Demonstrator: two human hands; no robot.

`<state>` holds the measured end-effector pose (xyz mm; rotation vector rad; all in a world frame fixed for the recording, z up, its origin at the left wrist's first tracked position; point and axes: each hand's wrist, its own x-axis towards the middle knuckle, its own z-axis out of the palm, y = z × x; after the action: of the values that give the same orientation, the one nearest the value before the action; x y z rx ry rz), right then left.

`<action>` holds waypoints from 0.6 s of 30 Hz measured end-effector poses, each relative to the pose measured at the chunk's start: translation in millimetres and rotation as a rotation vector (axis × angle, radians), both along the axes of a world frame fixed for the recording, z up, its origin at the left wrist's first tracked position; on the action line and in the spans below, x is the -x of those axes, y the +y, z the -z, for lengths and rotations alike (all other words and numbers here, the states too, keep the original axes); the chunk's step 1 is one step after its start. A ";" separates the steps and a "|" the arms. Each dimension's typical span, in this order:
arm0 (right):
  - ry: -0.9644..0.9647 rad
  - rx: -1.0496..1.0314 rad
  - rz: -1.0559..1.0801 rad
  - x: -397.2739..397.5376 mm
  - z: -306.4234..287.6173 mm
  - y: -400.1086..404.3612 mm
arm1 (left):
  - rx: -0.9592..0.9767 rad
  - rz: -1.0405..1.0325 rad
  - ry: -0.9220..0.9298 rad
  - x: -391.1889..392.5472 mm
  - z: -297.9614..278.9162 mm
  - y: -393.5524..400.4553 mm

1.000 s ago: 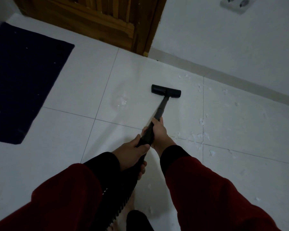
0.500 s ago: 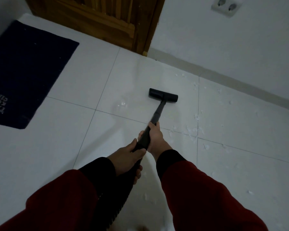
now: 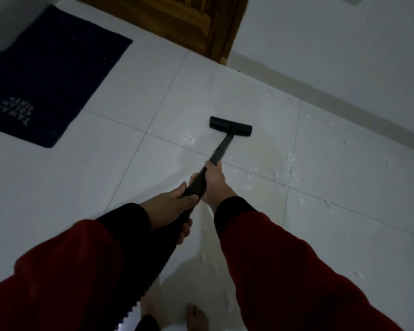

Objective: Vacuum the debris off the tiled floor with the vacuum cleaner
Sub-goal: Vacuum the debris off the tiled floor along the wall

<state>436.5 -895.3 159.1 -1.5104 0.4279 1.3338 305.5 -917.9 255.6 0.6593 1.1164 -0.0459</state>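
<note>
We had a single view, from a wide-angle camera worn on the head, tilted forward and steeply down. It looked along our own sleeves [image 3: 285, 271] to the tiled floor [image 3: 93, 187] just ahead, near enough that our bare feet [image 3: 196, 316] showed at the bottom edge, with the wall [image 3: 344, 56] across the top.
</note>
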 end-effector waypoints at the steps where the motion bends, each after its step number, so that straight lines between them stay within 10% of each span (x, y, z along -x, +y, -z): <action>1: 0.012 0.001 -0.011 4.8 -3.6 -5.9 | 0.003 -0.014 0.009 4.2 -4.3 -7.4; 18: 0.032 0.053 -0.069 69.6 -31.2 -128.4 | 0.055 -0.091 0.024 64.3 -38.6 -132.0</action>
<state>366.9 -1023.7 190.3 -1.5610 0.4383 1.4118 241.2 -1049.9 294.2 0.5593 1.1634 -0.0065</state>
